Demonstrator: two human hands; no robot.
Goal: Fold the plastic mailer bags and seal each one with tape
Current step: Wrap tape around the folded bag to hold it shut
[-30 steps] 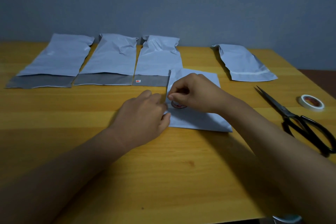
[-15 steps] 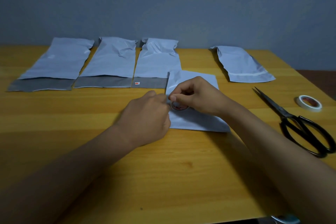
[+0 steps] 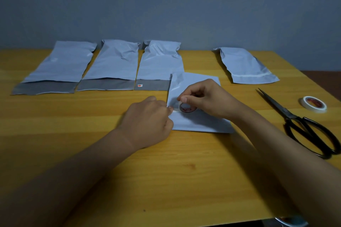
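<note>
Since a second ago our right hand (image 3: 206, 97) has drawn the tape roll (image 3: 187, 107) rightward, away from the left hand (image 3: 150, 121), so a short strip shows between them. On the table (image 3: 184, 180), the folded mailer bag (image 3: 195, 121) lies under both hands, three unfolded bags (image 3: 110, 64) behind it. We're mid-taping: right fingers curl around the roll, left fingertips pinch the tape end at the bag's left edge. Next we'd guess more pulling across, then cutting with the scissors (image 3: 302, 123).
</note>
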